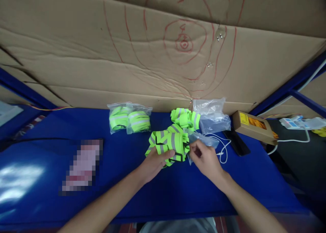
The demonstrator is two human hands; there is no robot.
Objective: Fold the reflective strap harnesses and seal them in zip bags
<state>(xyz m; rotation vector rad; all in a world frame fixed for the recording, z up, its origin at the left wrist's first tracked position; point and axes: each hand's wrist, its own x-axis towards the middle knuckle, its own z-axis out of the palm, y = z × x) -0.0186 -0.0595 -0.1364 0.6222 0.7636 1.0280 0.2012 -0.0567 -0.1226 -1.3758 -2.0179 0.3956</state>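
Note:
My left hand (155,163) grips a bundle of neon yellow-green reflective straps (169,141) with grey stripes and black buckles, its thumb lying across the front. At the bundle's right side is my right hand (205,158), its fingers curled closed against the edge of the straps. What those fingers pinch, if anything, is hidden. Just behind the bundle lies a second loose heap of the same straps (185,119). Partly under my right hand, a clear plastic bag (207,140) rests on the table.
Two bagged strap rolls (129,119) stand at the back left of the blue table (122,199). Empty clear bags (214,116), a white cable (224,146), a black phone (236,143) and a cardboard box (252,126) are on the right. A blurred-out object (83,165) lies left.

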